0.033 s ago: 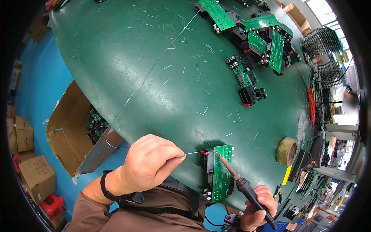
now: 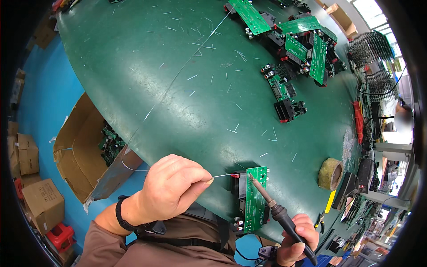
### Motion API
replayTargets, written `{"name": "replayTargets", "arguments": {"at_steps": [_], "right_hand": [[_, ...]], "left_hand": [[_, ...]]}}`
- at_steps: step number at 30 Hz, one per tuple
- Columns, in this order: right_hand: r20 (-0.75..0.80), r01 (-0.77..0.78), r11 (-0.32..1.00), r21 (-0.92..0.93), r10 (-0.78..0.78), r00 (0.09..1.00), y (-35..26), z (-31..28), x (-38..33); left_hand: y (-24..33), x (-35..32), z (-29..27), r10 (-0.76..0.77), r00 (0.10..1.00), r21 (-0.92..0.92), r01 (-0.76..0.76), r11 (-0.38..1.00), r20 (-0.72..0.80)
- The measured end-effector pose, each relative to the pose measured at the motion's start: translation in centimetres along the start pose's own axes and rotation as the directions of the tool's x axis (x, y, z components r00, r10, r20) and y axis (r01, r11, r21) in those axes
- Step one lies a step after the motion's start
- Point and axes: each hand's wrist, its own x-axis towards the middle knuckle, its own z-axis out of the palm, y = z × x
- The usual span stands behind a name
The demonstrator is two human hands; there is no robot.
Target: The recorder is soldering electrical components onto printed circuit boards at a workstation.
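My left hand [image 2: 174, 189] pinches a thin solder wire [image 2: 225, 175], whose free end points right toward the top of a green circuit board [image 2: 255, 202]. The wire's other end loops out behind the hand near the carton. My right hand [image 2: 303, 236] grips the black handle of a soldering iron [image 2: 284, 217], slanting up and left. Its tip is at the upper part of the board; whether it touches a joint is too small to tell. The board lies at the table's near edge, solder side up, with black and red connectors under its sides.
Finished-looking boards with black parts [image 2: 318, 58] are heaped on the green table [image 2: 178, 111] at the far right, one board [image 2: 282, 91] apart. Wire clippings lie scattered. A round yellowish holder [image 2: 330, 173] stands right. An open carton [image 2: 75, 164] with boards stands left, below table level.
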Motion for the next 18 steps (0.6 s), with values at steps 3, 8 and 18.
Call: {"name": "replayTargets", "arguments": {"at_steps": [3,8,18], "right_hand": [[0.171,0.14,0.986,-0.092,-0.123,0.978,-0.2,-0.9,0.7],[0.219,0.176,0.979,-0.104,-0.15,0.964,-0.2,-1.1,0.8],[0.166,0.11,0.988,-0.105,-0.092,0.982,-1.2,-1.7,0.1]], "left_hand": [[0.0,0.0,-0.1,0.002,1.0,-0.007,-0.002,1.0,-0.017],[0.1,-0.1,-0.1,-0.046,0.996,0.003,0.046,0.999,-0.074],[1.6,1.5,0.8,0.008,0.975,0.14,-0.04,0.989,0.223]]}}
